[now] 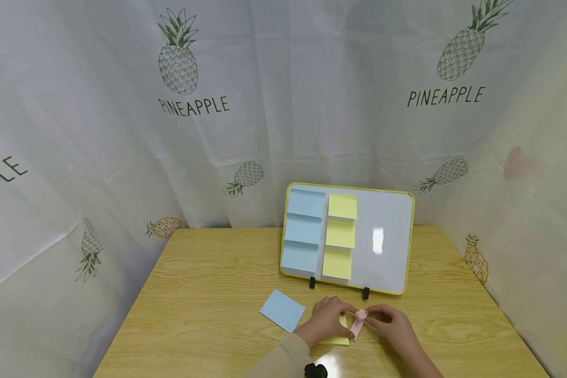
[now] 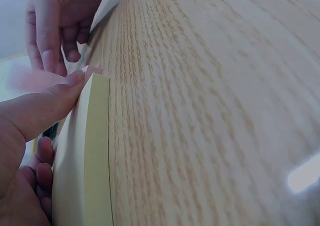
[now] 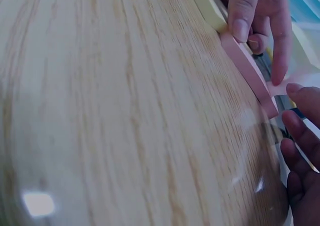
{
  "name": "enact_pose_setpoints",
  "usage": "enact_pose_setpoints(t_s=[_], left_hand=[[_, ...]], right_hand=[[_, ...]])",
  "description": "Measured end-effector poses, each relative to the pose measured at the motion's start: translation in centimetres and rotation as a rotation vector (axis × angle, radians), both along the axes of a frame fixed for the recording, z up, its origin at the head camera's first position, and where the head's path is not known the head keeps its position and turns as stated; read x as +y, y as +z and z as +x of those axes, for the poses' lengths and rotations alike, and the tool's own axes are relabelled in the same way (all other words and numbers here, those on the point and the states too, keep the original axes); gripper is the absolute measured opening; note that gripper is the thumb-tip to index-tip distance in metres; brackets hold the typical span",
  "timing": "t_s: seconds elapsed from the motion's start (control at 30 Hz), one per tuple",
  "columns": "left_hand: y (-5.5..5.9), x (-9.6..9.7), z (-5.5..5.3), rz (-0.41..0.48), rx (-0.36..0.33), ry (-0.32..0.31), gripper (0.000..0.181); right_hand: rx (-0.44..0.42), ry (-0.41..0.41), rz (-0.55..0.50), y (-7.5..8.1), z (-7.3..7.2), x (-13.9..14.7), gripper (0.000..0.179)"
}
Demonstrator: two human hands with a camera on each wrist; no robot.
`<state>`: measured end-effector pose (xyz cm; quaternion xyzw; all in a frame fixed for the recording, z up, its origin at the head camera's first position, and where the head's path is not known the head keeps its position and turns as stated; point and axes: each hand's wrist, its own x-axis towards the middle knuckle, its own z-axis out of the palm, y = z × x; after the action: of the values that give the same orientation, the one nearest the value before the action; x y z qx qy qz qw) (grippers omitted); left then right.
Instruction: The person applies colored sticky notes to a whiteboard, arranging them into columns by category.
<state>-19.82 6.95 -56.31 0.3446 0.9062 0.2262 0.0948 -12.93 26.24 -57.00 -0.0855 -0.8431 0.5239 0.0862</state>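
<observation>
Beside the yellow sticky note pad (image 1: 336, 340), a pink sticky note pad (image 3: 245, 66) lies on the table. My left hand (image 1: 328, 317) holds it there, thumb on its near edge and a finger on the far part, in the right wrist view. The right hand (image 1: 396, 328) pinches a pink sticky note (image 1: 361, 314) that lifts and bends up from that pad. In the left wrist view this raised pink note (image 2: 35, 80) is blurred. Part of the yellow pad is hidden under my left hand.
A yellow-framed whiteboard (image 1: 382, 210) leans behind the hands on black stand feet (image 1: 366, 293). It bears a column of blue notes (image 1: 304, 231) and a column of yellow notes (image 1: 340, 234). A blue note pad (image 1: 283, 310) lies left on the wooden table (image 1: 208, 294).
</observation>
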Motion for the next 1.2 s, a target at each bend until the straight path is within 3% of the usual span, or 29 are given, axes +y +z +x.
enact_pose_setpoints(t_s=[0.4, 1.2], left_hand=[[0.5, 0.1, 0.0, -0.001, -0.04, 0.003, 0.052], [0.2, 0.1, -0.2, -0.014, -0.05, -0.016, 0.06]], right_hand=[[-0.078, -0.02, -0.021, 0.7, -1.3, 0.4, 0.025], [-0.046, -0.016, 0.012, 2.0, -2.9, 1.1, 0.031]])
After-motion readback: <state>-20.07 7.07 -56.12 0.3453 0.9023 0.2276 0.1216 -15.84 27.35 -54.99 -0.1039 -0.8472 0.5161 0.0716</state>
